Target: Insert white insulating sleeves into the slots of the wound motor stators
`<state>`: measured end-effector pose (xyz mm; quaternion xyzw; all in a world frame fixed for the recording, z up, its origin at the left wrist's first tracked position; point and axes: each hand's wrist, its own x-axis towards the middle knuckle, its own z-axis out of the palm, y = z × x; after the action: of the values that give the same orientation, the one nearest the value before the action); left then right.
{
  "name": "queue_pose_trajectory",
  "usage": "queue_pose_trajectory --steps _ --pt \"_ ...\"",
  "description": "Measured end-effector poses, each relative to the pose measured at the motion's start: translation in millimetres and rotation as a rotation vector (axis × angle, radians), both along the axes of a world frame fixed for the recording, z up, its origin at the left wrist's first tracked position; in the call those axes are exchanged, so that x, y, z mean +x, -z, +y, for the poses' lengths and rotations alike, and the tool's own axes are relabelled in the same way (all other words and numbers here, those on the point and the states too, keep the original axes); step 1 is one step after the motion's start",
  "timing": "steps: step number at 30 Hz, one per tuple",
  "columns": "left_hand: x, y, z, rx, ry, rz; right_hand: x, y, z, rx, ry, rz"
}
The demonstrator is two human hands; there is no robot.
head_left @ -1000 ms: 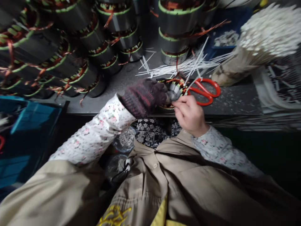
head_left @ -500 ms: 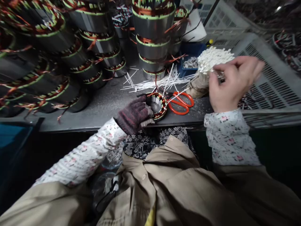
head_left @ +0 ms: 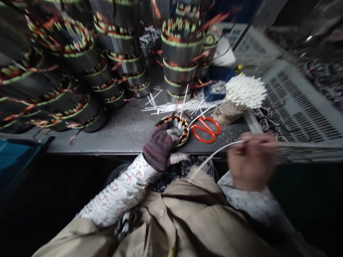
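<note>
**Wound stator at bench edge, held in knit glove, with white cable tie in bare hand**

Head view, clock positions taken around the stator:

- Wound electric motor stator [head_left: 175,130]: copper windings with green slot wedges, at the front edge of the grey workbench [head_left: 128,139], its near rim inside the left hand's grasp.
- Left hand [head_left: 158,151]: in a dark knit glove with red stripes, closed around the stator's near rim at 7 o'clock.
- Right hand [head_left: 252,160]: bare and motion-blurred, at 4 o'clock and well apart from the stator, fingers closed in a pinch on a thin tie.
- White cable tie [head_left: 214,153]: long and flexible, curving down from the right hand's pinch across the front of the coat.
- Red-handled scissors [head_left: 206,130]: on the bench at 3 o'clock, just beside the stator.
- Loose white cable ties [head_left: 182,106]: scattered on the bench at 12 o'clock.
- Bundle of white cable ties [head_left: 245,91]: heads massed together, base wrapped in tan material, at 2 o'clock.
- Stacked wound stators [head_left: 118,39]: columns from 9 to 12 o'clock.
- Blue bin [head_left: 218,85]: at 1 o'clock, behind the bundle.
- Grey perforated plastic crate [head_left: 297,103]: at 3 o'clock, beyond the bench.
- Beige work coat [head_left: 187,214] over floral sleeves [head_left: 120,192]: on the person, foreground.
</note>
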<state>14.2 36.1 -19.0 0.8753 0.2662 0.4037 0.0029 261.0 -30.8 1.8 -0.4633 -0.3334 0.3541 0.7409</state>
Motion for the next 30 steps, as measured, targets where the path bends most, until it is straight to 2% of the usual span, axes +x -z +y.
queue_pose_trajectory --steps 3,6,8,10,12,14,17,20,25,30 --pt "-2.9 -3.3 0.0 -0.010 0.017 0.019 -37.4 21.4 3.6 -0.238 -0.177 0.252" --pt "-1.8 -0.4 0.7 -0.005 -0.013 -0.017 -47.6 39.8 5.8 -0.411 -0.261 0.300" --pt "0.6 4.0 0.8 0.026 -0.036 -0.050 -44.2 47.3 4.9 -0.494 -0.372 0.209" --pt "2.8 8.7 0.4 0.037 -0.064 -0.061 -41.7 50.5 4.4 -0.535 -0.545 0.054" --pt "3.8 12.3 0.1 0.030 -0.090 -0.059 -45.1 50.4 6.1 -0.508 -0.694 -0.108" --pt "3.6 14.3 -0.2 0.034 -0.102 -0.058 -54.0 48.4 10.1 -0.439 -0.771 -0.252" --pt "3.7 14.6 -0.9 0.044 -0.094 -0.054 -68.4 44.5 19.9 -0.357 -0.782 -0.479" --pt "7.3 14.2 -2.9 0.060 -0.140 -0.066 -73.8 41.2 31.8 -0.317 -0.743 -0.611" --pt "16.8 17.4 -5.4 0.124 -0.257 -0.081 -67.5 35.2 44.0 -0.290 -0.745 -0.658" --pt "19.0 19.3 -5.8 0.136 -0.275 -0.071 -66.3 32.5 40.8 -0.288 -0.781 -0.674"
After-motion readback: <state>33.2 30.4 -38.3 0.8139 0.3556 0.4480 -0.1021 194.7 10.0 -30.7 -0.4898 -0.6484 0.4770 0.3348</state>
